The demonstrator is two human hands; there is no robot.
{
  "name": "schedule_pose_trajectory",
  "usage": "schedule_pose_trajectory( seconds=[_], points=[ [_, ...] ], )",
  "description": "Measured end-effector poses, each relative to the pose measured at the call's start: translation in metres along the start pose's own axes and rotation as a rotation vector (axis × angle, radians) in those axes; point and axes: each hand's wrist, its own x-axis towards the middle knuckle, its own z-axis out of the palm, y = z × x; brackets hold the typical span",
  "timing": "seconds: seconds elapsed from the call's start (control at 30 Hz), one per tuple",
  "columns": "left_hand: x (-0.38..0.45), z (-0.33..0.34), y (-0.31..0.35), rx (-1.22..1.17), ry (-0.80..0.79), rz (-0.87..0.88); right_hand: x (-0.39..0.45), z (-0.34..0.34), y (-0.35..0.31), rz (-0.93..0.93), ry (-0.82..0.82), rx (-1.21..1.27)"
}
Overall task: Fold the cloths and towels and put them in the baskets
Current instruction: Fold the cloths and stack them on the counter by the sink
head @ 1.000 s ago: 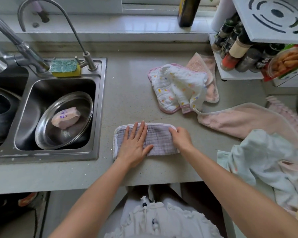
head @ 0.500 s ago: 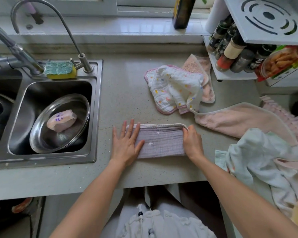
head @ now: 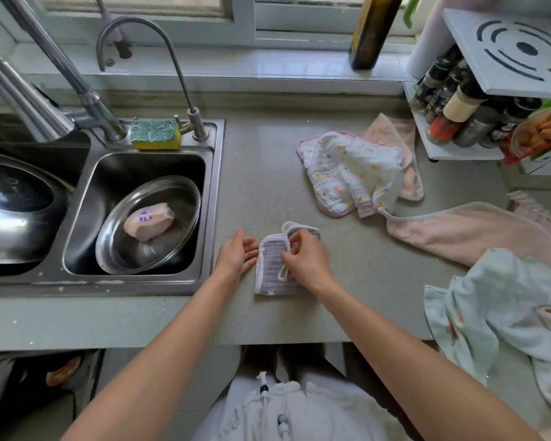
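A small lilac cloth (head: pixel 272 275) with white trim lies folded into a narrow packet on the grey counter (head: pixel 261 186) near its front edge. My right hand (head: pixel 306 259) lies on top of it, fingers curled and pinching the cloth's white loop. To the left of the cloth, my left hand (head: pixel 236 254) rests with straight fingers, its fingertips at the cloth's left edge. Further back sits a crumpled white cloth with coloured dots (head: pixel 350 173) on a pink cloth (head: pixel 395 135). At the right lie a pink towel (head: pixel 465 230) and a pale green cloth (head: pixel 497 307). No basket is in view.
A steel double sink (head: pixel 217 198) fills the left, holding a metal bowl (head: pixel 153 224) with a wrapped item and a wok. A sponge (head: pixel 155 133) sits by the taps. At the back right stands a white spice rack (head: pixel 458 148) with bottles, and a dark bottle (head: pixel 371 30) on the sill.
The lilac cloth has been folded over from right to left into a narrower packet. My right hand moved left onto it; my left hand slid off to its left edge.
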Motion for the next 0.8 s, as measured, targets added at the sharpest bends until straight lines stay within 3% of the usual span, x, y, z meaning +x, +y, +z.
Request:
schedule_pose_trajectory(
  seconds=[0.2,0.33,0.47,0.5,0.57,0.67,0.8],
  points=[
    [0.0,0.006,0.003,-0.008,0.024,-0.002,-0.005,0.032,-0.007,-0.065,-0.099,-0.186],
    [0.001,0.003,-0.001,0.044,0.015,0.035,-0.005,0.028,0.0,-0.122,-0.186,-0.094],
    [0.004,0.002,-0.007,0.572,0.081,0.186,0.012,-0.005,0.024,-0.209,0.084,-0.14],
    [0.002,0.005,-0.007,0.714,0.12,0.213,0.02,-0.014,0.033,-0.21,0.098,-0.21],
    [-0.001,0.013,-0.007,0.871,0.154,0.232,0.034,-0.027,0.045,-0.194,-0.029,-0.298],
    [-0.003,0.023,-0.007,0.864,0.132,0.177,0.05,-0.038,0.049,-0.148,-0.168,-0.251],
    [-0.008,0.031,-0.003,0.589,-0.022,0.172,0.055,-0.055,0.047,-0.036,-0.319,-0.01]
  ],
)
